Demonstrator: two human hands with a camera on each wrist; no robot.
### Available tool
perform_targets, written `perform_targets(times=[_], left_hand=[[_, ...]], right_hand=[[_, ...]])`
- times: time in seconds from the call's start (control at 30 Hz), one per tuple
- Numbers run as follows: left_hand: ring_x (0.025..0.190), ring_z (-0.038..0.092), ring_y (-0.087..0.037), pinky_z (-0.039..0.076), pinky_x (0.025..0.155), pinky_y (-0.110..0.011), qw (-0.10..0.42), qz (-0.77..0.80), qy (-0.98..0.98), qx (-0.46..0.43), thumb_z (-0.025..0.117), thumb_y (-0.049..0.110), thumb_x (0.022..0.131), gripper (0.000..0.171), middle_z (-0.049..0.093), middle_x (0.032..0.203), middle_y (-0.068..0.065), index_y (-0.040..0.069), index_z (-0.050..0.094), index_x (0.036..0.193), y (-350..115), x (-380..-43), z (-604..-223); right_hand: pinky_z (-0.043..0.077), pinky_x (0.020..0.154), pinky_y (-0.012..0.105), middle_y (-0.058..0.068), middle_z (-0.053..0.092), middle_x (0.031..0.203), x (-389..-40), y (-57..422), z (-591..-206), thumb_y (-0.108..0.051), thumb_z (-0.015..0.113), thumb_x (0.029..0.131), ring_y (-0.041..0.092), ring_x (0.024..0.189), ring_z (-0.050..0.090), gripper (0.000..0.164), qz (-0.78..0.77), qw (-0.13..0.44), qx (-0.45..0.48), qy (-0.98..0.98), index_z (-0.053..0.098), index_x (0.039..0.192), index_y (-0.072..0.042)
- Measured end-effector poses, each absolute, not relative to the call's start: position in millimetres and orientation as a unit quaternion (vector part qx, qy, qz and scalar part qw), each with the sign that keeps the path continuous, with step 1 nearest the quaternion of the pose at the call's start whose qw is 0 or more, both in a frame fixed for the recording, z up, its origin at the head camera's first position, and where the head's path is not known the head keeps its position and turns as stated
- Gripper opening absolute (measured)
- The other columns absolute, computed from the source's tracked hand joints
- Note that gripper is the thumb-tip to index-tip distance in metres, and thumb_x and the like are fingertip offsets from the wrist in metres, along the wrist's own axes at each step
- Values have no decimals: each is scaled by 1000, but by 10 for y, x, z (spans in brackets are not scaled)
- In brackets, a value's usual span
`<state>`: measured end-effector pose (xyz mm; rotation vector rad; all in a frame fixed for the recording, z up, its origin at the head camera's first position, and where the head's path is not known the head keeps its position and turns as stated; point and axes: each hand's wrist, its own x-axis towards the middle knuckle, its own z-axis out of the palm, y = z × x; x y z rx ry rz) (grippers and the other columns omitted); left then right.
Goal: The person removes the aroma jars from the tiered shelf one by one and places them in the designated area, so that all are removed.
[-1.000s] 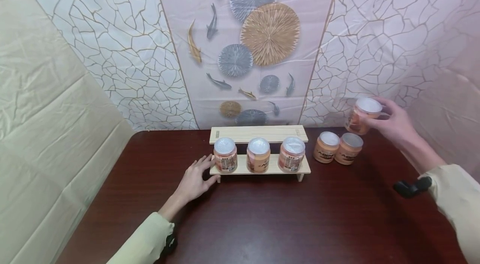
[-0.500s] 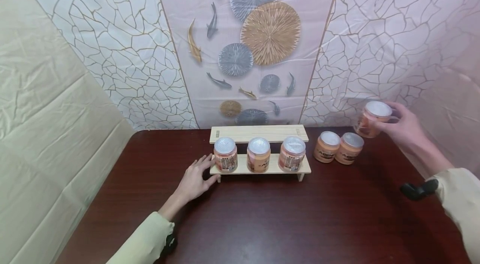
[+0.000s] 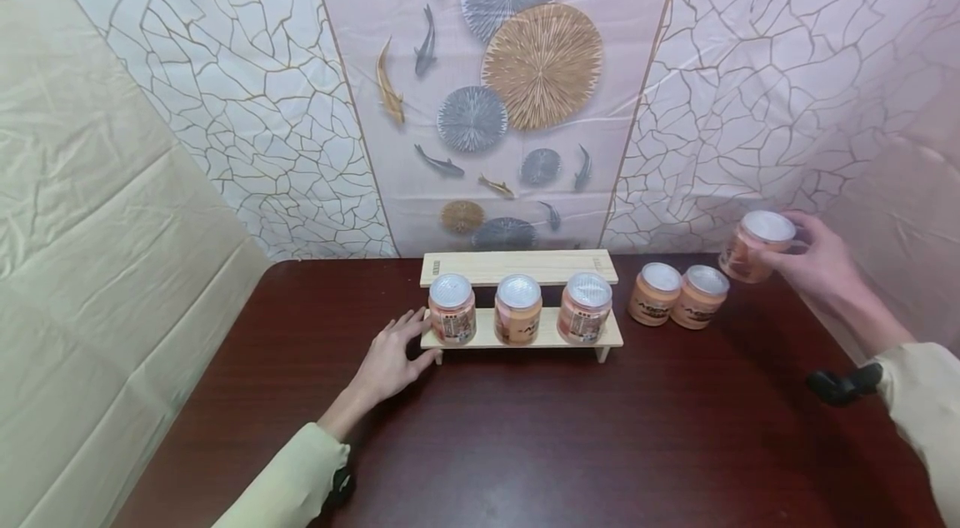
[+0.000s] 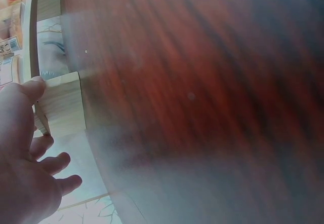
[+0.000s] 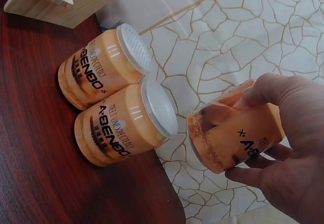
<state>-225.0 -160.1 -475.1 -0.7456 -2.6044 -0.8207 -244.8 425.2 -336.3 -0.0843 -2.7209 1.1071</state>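
In the head view my right hand (image 3: 821, 270) grips an orange plastic jar (image 3: 750, 253) with a pale lid. The right wrist view shows thumb and fingers around this jar (image 5: 217, 133), its dark lettering partly covered. Just left of it, two similar jars (image 3: 654, 299) stand close together on the table. My left hand (image 3: 386, 361) holds the left end of a two-tier wooden rack (image 3: 517, 268), thumb at the front and fingers at the side. Three more lidded jars stand spaced along the rack's lower tier, the nearest to that hand being the left jar (image 3: 452, 320).
The dark red-brown table (image 3: 525, 436) ends at a patterned cloth backdrop (image 3: 300, 120) right behind the rack. A plain pale cloth (image 3: 90, 261) hangs along the left side, and another cloth (image 3: 900, 211) closes off the right.
My right hand has moved to the right and lower with the jar, away from the two jars on the table. The left hand and the rack have stayed in place.
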Motion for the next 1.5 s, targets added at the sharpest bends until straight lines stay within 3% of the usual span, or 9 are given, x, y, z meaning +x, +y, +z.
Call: perform_targets(times=[0.03, 0.07, 0.2, 0.27, 0.63, 0.9, 1.1, 1.27, 1.5], left_hand=[[126, 51, -49, 38, 103, -64, 156, -286, -909, -261, 82, 21, 84, 52, 55, 136, -29, -4, 66, 127, -1599, -2248, -4750], [126, 51, -49, 39, 103, -64, 156, -285, -909, -261, 82, 21, 84, 52, 55, 136, -29, -4, 66, 127, -1598, -2247, -4749], [124, 52, -50, 39, 102, -65, 163, -287, -906, -265, 82, 20, 84, 51, 55, 135, -30, -5, 66, 126, -1593, -2249, -4742], [124, 52, -50, 39, 102, -65, 164, -287, -905, -266, 82, 19, 84, 50, 56, 135, -30, -5, 66, 125, -1592, -2253, -4742], [126, 51, -49, 38, 104, -64, 153, -288, -909, -259, 82, 21, 85, 50, 55, 136, -28, -3, 66, 126, -1604, -2245, -4742], [126, 51, -48, 38, 104, -64, 152, -286, -910, -260, 82, 21, 85, 50, 55, 136, -28, -2, 67, 126, -1598, -2242, -4738], [127, 50, -48, 37, 104, -64, 148, -287, -911, -257, 82, 22, 85, 49, 55, 137, -27, -2, 67, 126, -1590, -2242, -4736], [127, 50, -48, 37, 105, -64, 147, -290, -910, -257, 82, 22, 85, 49, 55, 137, -27, -2, 67, 126, -1583, -2246, -4738], [128, 50, -47, 36, 105, -64, 146, -289, -911, -254, 82, 22, 85, 52, 55, 137, -27, -3, 66, 128, -1595, -2249, -4749]], right_hand=[[47, 84, 42, 43, 34, 143, -2446, 4260, -3370, -28, 72, 94, 59, 123, 41, 85, 375, 100, -28, -921, 22, 152, 8], [47, 84, 42, 43, 34, 143, -2445, 4266, -3377, -28, 72, 94, 59, 123, 41, 84, 376, 100, -28, -921, 22, 152, 8], [45, 77, 26, 43, 36, 142, -2439, 4296, -3408, -28, 71, 95, 58, 122, 42, 82, 377, 103, -26, -920, 24, 151, 9], [38, 71, 18, 42, 38, 140, -2435, 4309, -3424, -29, 70, 95, 57, 121, 43, 80, 375, 105, -27, -921, 26, 150, 10], [36, 66, 8, 47, 35, 139, -2424, 4417, -3547, -25, 69, 95, 56, 118, 42, 82, 378, 109, -28, -919, 22, 150, 14], [37, 64, 6, 48, 36, 135, -2425, 4468, -3727, -20, 69, 94, 54, 113, 44, 79, 383, 119, -36, -915, 23, 147, 18], [40, 64, 8, 44, 40, 134, -2390, 4504, -3825, -25, 69, 96, 42, 105, 49, 80, 383, 108, -33, -917, 24, 147, 16], [41, 61, 7, 46, 40, 131, -2357, 4505, -3902, -18, 69, 94, 56, 110, 47, 75, 378, 117, -31, -918, 28, 144, 19], [39, 63, 6, 48, 37, 134, -2336, 4461, -4054, -13, 67, 94, 57, 114, 44, 74, 396, 109, -40, -911, 25, 146, 18]])
